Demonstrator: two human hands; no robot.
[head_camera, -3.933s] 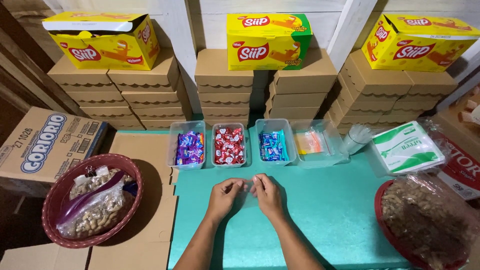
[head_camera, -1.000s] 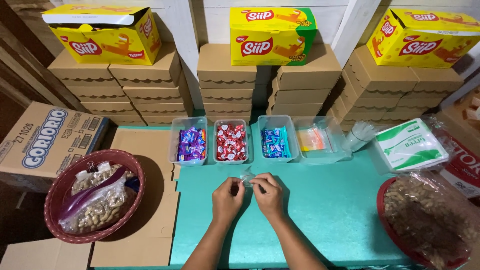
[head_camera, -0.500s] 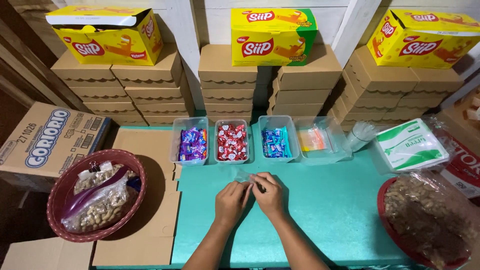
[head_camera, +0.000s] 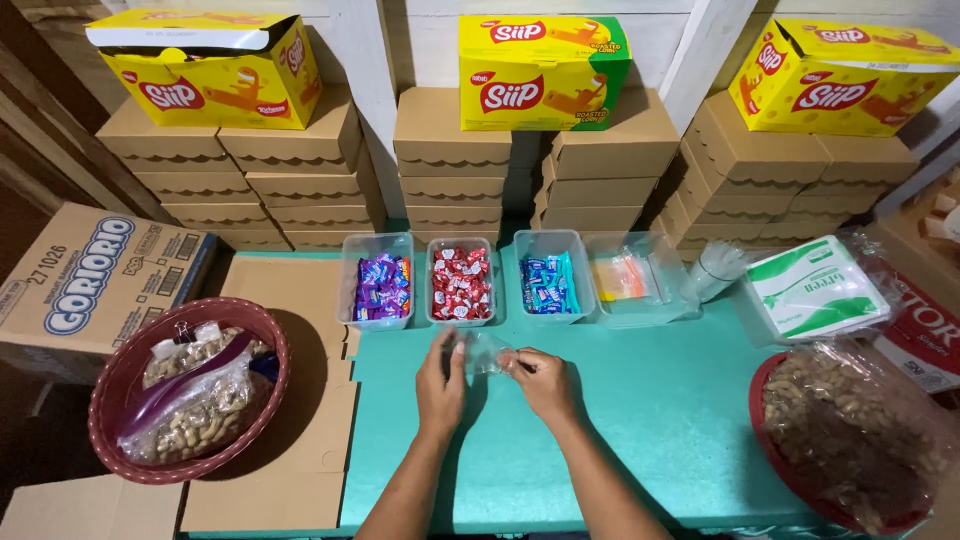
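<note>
Nearest us, our left hand (head_camera: 441, 385) and right hand (head_camera: 545, 383) meet over the teal bench (head_camera: 650, 420), both pinching a small clear plastic bag (head_camera: 486, 352) that hangs between them just above the surface. The fingers of each hand are closed on the bag's edges, thumb against forefinger. To open it well, we judge we should rub the two film layers apart at the mouth with light pressure, pulling the hands outward evenly so the thin film does not tear.

Just beyond the bag stands a row of clear tubs: purple sweets (head_camera: 382, 287), red sweets (head_camera: 461, 283), blue sweets (head_camera: 548, 283), then a tub of small bags (head_camera: 630, 280). To the left sits a red basket of peanuts (head_camera: 190, 400); to the right a second peanut basket (head_camera: 850, 440) under plastic. Farthest back, brown cartons (head_camera: 455, 160) are stacked with yellow boxes on top.

Against the picture of half a second ago, our hands sit a little farther apart, with the bag more spread out between them; the tubs and baskets have not moved.
</note>
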